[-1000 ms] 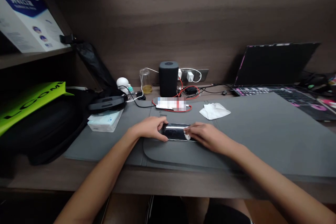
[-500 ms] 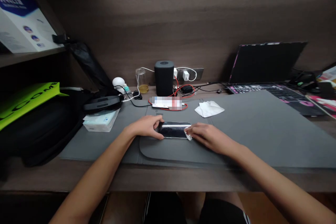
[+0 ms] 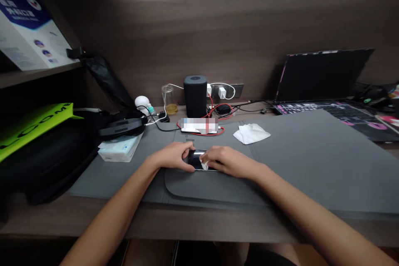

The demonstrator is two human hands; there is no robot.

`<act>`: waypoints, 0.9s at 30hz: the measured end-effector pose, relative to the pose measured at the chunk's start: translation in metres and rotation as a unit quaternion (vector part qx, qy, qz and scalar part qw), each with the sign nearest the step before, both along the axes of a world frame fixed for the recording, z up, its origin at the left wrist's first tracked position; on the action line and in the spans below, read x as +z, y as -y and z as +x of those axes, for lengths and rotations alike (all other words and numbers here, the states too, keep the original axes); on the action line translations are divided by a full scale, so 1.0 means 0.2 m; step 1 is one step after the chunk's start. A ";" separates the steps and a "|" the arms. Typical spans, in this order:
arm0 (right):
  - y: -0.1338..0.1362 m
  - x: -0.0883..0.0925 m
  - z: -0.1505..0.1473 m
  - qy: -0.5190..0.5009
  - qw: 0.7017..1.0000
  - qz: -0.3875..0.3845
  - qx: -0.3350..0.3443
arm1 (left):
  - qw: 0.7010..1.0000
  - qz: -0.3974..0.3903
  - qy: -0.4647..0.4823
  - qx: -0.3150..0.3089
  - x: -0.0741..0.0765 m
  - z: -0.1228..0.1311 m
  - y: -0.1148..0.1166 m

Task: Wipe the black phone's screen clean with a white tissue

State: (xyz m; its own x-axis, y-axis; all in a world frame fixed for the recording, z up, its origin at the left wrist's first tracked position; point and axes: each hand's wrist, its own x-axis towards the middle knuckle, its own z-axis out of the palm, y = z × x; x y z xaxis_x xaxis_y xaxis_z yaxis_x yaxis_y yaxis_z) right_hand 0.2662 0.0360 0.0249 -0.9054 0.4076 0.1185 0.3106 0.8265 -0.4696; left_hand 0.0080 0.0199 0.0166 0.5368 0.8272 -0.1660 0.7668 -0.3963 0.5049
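Observation:
A black phone point(image 3: 195, 160) lies flat, screen up, on a small grey pad point(image 3: 199, 185) on the desk mat. My left hand point(image 3: 173, 155) grips the phone's left end, fingers curled round its edge. My right hand point(image 3: 226, 160) rests over the phone's right part and pinches a small white wipe point(image 3: 204, 165) against the glass. Most of the screen is hidden under my right hand.
A crumpled white tissue point(image 3: 251, 133) lies behind my right hand. Another phone point(image 3: 199, 126) with a red cable, a black speaker point(image 3: 195, 96) and a jar point(image 3: 168, 99) stand at the back. A tissue pack point(image 3: 120, 150), headset and black bag sit left; an open laptop point(image 3: 324, 85) right.
My right hand slid left along the screen with the wipe, from the phone's right end to near its left end. My left hand kept its hold.

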 end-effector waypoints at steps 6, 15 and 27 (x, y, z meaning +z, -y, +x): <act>-0.06 0.07 0.19 0.021 0.998 -0.060 -0.005 | 1.000 -0.002 0.004 0.004 -0.01 -0.01 0.00; -0.02 0.04 0.12 -0.008 0.999 -0.052 0.008 | 1.000 0.006 -0.007 0.012 -0.01 0.00 0.01; -0.02 -0.02 0.11 -0.040 0.997 -0.057 -0.016 | 1.000 0.006 0.001 0.006 -0.01 0.00 0.00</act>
